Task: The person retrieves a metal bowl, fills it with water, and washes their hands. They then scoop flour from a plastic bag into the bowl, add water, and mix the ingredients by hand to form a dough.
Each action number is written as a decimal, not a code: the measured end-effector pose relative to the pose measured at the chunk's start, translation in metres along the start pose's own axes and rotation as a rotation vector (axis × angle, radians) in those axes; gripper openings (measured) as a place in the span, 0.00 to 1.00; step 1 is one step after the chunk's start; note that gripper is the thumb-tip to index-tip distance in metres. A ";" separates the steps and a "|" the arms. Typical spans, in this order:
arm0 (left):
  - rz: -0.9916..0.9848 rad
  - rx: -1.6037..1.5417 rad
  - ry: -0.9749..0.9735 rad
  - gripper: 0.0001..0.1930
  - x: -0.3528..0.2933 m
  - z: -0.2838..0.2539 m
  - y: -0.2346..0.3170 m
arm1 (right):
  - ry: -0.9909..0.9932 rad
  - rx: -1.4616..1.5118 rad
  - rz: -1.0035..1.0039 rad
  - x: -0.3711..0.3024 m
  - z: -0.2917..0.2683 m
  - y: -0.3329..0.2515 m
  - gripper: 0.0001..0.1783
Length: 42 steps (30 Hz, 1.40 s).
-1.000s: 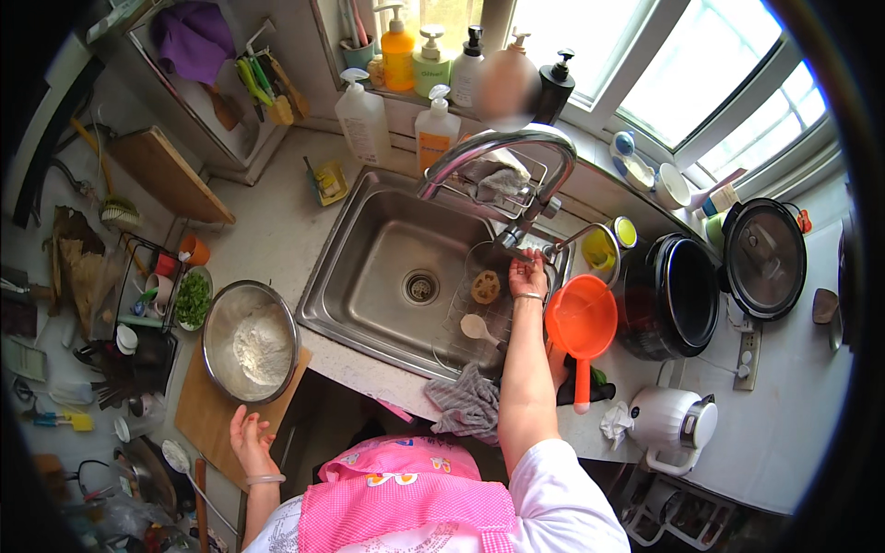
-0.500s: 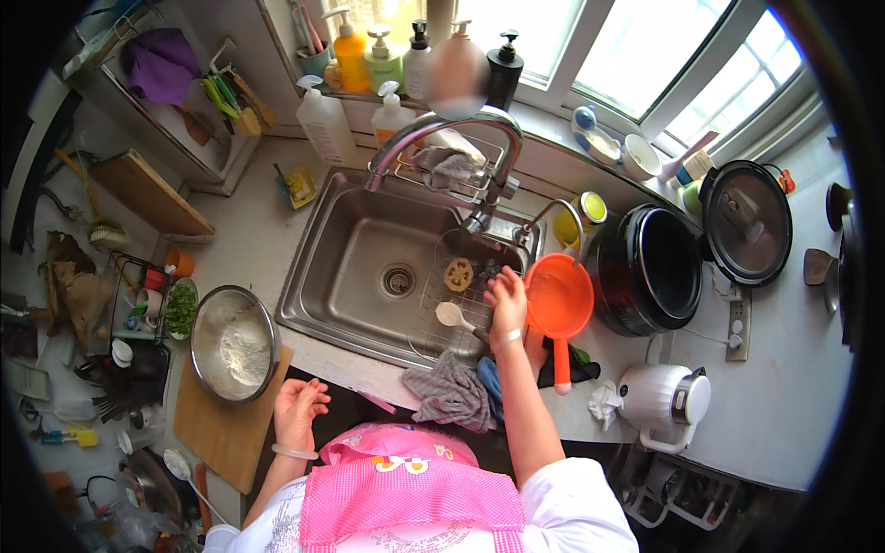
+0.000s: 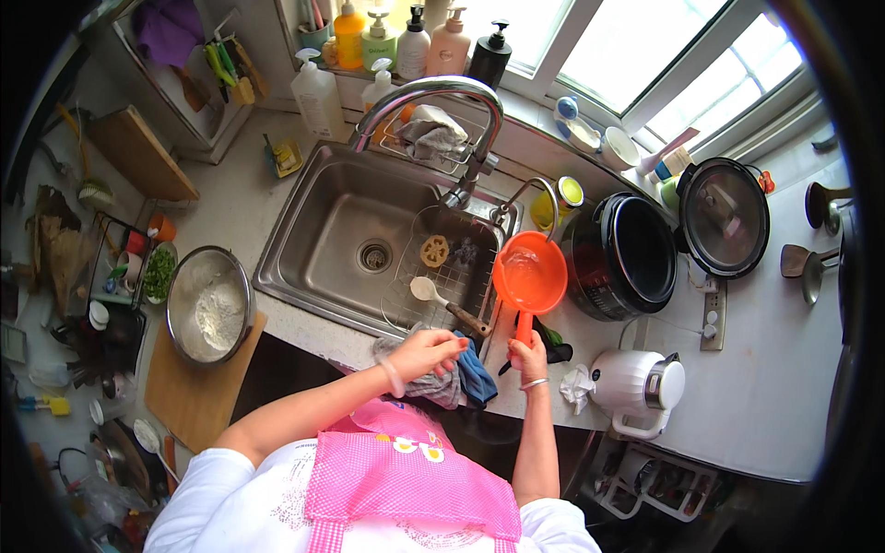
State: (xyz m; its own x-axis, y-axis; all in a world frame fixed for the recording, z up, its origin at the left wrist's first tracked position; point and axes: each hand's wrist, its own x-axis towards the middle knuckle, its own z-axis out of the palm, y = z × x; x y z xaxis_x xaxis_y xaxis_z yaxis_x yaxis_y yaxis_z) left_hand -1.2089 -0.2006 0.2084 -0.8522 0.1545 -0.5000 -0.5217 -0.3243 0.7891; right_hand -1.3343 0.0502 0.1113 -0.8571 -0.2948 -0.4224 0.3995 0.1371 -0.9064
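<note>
At the right of the sink, my right hand [image 3: 528, 359] is closed round the handle of an orange water scoop [image 3: 542, 286]. The scoop's bowl holds what looks like water and sits beside a small curved tap. My left hand [image 3: 429, 353] hovers by the sink's front edge, over a grey cloth [image 3: 441, 389] and a blue cloth [image 3: 477, 378]. Its fingers are loosely bent, with nothing seen in them. A pale spoon [image 3: 426, 289] with a dark handle and a lotus-shaped piece [image 3: 434, 251] lie on the wire rack in the sink [image 3: 323, 235].
Leftward, a steel bowl [image 3: 241, 336] of flour rests on a wooden board [image 3: 189, 405]. A black pot [image 3: 595, 258], a white kettle [image 3: 613, 382] and crumpled tissue [image 3: 577, 387] stand to the right. The tall tap [image 3: 498, 111] arches over the sink; pump bottles line the sill.
My right hand has come back from over the sink and taken hold of the scoop's handle. My left hand has moved right, from near the board to above the cloths.
</note>
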 end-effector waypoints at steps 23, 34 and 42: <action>0.329 -0.683 0.153 0.14 -0.089 -0.030 -0.016 | -0.436 -0.104 -0.151 -0.162 0.223 -0.079 0.28; 0.496 -0.736 0.292 0.13 -0.332 -0.160 -0.024 | -1.299 -0.563 -0.111 -0.211 0.384 -0.129 0.18; 0.501 -0.713 0.523 0.11 -0.477 -0.221 -0.068 | -0.519 -0.703 -0.466 -0.132 0.465 -0.041 0.23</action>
State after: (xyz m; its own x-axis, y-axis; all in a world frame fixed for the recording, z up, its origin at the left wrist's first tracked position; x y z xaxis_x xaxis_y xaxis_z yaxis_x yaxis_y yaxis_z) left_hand -0.7577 -0.4588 0.3142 -0.7522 -0.5246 -0.3986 0.1823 -0.7472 0.6392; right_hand -1.0864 -0.3565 0.2045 -0.5638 -0.8167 -0.1230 -0.3698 0.3828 -0.8466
